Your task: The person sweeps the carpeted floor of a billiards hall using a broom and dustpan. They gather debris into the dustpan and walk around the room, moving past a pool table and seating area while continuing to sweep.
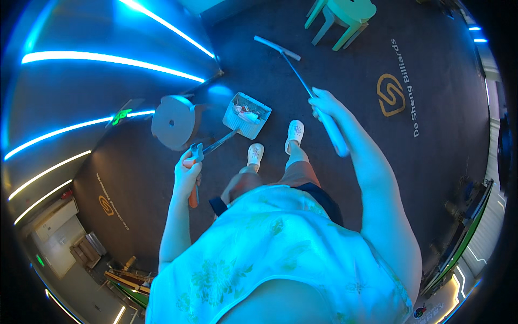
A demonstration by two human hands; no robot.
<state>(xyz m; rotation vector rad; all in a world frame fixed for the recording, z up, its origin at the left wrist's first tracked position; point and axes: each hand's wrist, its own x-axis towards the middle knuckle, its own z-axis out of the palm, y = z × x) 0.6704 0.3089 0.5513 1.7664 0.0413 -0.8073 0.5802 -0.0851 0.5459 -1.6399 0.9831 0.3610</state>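
Note:
My left hand (188,168) grips the handle of a long-handled dustpan (247,123), near an orange grip section. The dustpan rests on the dark floor, ahead of my feet, with bits of litter (247,112) in its tray. A long-handled floor squeegee or blade broom (301,75) is in my right hand (327,101), which closes around its shaft. Its narrow bar head (277,47) lies out ahead, beyond the dustpan and to its right. The thick pale end of the handle points back towards me, beside my forearm.
A round-topped stool (172,121) stands left of the dustpan. Pale green stacked stools (348,20) are at the far right. A light-striped wall (101,81) borders the left side. Billiard tables (461,239) stand at the right and lower left. The floor bears a printed logo (390,95) and writing.

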